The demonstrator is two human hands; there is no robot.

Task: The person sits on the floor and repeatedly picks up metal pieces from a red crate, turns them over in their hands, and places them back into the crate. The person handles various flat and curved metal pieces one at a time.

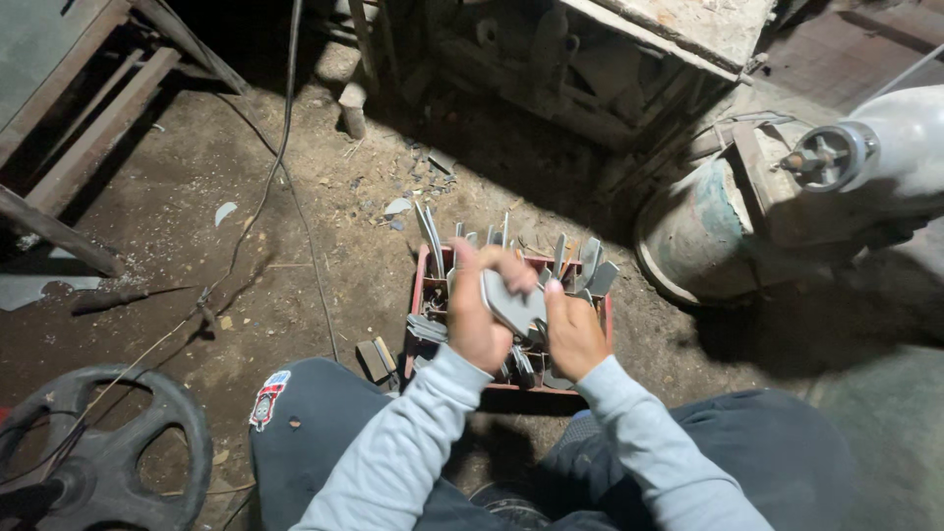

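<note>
Both hands grip one grey metal blank (513,303) above the red crate (423,285): left hand (477,315) high, right hand (573,334) low, long axis slanting between them.

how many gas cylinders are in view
1: a pale gas cylinder lies at the right edge, its valve wheel pointing left beside a round drum. Others may lie out of frame.

We grip a flat grey metal piece (513,303) with our left hand (478,313) and right hand (574,332) above a red crate (421,285) of similar blades on the dirt floor (197,206)
</note>
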